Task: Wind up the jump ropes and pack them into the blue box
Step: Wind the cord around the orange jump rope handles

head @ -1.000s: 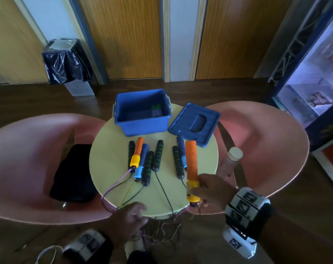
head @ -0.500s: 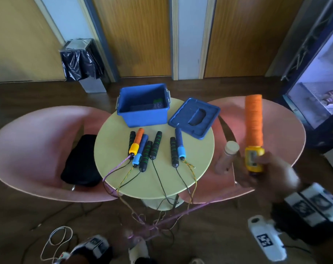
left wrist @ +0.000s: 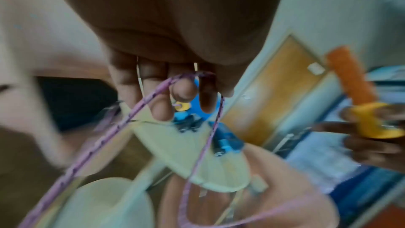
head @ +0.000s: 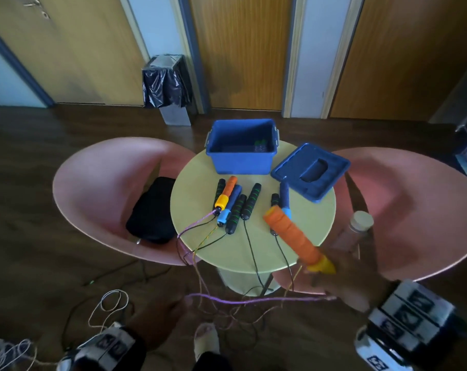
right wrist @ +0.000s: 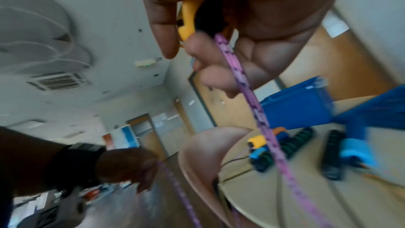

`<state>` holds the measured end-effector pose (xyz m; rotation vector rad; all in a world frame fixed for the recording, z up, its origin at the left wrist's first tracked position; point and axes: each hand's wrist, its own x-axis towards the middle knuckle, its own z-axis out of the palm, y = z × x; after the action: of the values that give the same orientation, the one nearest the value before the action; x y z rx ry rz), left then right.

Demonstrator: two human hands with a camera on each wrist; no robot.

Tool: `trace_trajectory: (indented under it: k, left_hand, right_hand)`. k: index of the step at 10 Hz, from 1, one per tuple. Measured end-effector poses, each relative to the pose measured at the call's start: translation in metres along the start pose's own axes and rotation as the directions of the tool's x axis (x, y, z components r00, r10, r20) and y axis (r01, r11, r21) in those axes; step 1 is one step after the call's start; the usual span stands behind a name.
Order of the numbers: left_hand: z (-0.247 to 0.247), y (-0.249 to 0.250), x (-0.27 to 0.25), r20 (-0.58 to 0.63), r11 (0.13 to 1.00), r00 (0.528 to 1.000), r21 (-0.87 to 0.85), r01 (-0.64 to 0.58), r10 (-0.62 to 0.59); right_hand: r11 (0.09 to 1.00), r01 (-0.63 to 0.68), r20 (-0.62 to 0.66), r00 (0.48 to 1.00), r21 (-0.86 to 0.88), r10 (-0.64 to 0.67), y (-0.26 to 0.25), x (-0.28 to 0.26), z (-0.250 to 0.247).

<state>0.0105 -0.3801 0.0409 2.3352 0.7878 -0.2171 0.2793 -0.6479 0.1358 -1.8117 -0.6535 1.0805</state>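
My right hand (head: 336,286) grips the yellow end of an orange jump-rope handle (head: 290,235), tilted up-left over the table's front edge. Its purple rope (head: 253,300) runs left to my left hand (head: 160,322), low in front of the table. The purple rope (left wrist: 153,93) loops over that hand's curled fingers (left wrist: 161,108). The matching orange handle (head: 226,194) lies on the round yellow table (head: 253,253) among blue and black-green handles (head: 249,202). The open blue box (head: 241,164) stands at the table's back, its lid (head: 311,172) beside it on the right.
Pink chairs (head: 93,183) flank the table; the left one holds a black bag (head: 152,210), the right one a cork-topped bottle (head: 356,231). Rope cords hang tangled off the table's front (head: 227,314). White cord (head: 106,309) lies on the floor. A bin (head: 168,87) stands by the doors.
My right hand has come down from a raised, upright hold; the orange handle now tilts left over the table edge. My left hand has risen into view with the purple rope.
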Motion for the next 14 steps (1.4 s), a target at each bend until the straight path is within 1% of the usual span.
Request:
trace_trajectory:
  k: [1,2,3,4,5,6,7,8,9,10,11,12,13,14]
  left_hand:
    - [-0.015,0.081,-0.001,-0.027,0.972,0.972,0.003,-0.235,0.235]
    - [-0.023,0.116,0.014,-0.072,0.943,0.951,-0.125,-0.309,0.302]
    - [-0.028,0.116,0.022,-0.078,0.937,0.945,-0.126,-0.325,0.317]
    - [-0.02,0.077,0.03,-0.042,0.969,0.978,-0.137,-0.206,0.202]
    - [0.002,0.014,0.027,-0.011,0.998,1.0,-0.055,-0.013,0.012]
    - [0.025,-0.056,0.012,0.12,0.956,0.949,0.016,0.292,-0.291]
    - [0.077,-0.215,0.035,-0.033,0.92,0.924,0.083,0.383,-0.381]
    - [0.059,-0.184,0.02,-0.093,0.903,0.899,-0.01,0.429,-0.428]
    - [0.001,-0.047,0.017,-0.26,0.958,0.923,-0.096,0.269,-0.285]
    - [-0.027,0.027,0.021,-0.29,0.989,0.949,-0.037,-0.142,0.126]
    - [-0.044,0.09,0.025,-0.224,0.961,0.952,-0.133,-0.242,0.209]
    - [-0.066,0.149,0.018,-0.223,0.89,0.909,-0.221,-0.398,0.351]
    - [-0.084,0.182,0.01,-0.262,0.818,0.862,-0.287,-0.498,0.433]
    - [-0.097,0.193,0.007,-0.309,0.776,0.849,-0.355,-0.521,0.429]
  right_hand:
    - [0.994,0.113,0.262,0.959,0.007,-0.111,-0.027,0.015,0.033]
    - [0.992,0.096,0.397,0.916,-0.087,-0.054,-0.047,0.027,0.05]
    - [0.991,0.074,0.404,0.915,-0.112,-0.023,-0.053,0.029,0.046]
    - [0.993,0.078,0.281,0.954,0.092,-0.101,-0.052,0.025,0.022]
    - [0.883,0.148,-0.041,0.989,0.446,-0.144,-0.045,0.023,-0.014]
    - [0.622,0.29,-0.375,0.927,0.728,0.008,-0.039,0.022,-0.049]
    - [0.589,0.371,-0.534,0.837,0.718,0.124,-0.027,0.019,-0.069]
    - [0.634,0.36,-0.533,0.84,0.684,0.098,-0.016,0.018,-0.067]
    - [0.69,0.278,-0.467,0.879,0.668,0.098,-0.012,0.021,-0.056]
    - [0.757,0.205,-0.374,0.926,0.62,0.055,-0.017,0.022,-0.028]
    - [0.862,0.155,-0.25,0.968,0.483,-0.034,-0.028,0.022,0.005]
    - [0.938,0.118,-0.069,0.993,0.326,-0.101,-0.042,0.025,0.028]
    - [0.912,0.075,0.075,0.991,0.404,-0.114,-0.052,0.028,0.05]
    - [0.87,0.074,0.125,0.98,0.488,-0.154,-0.06,0.029,0.063]
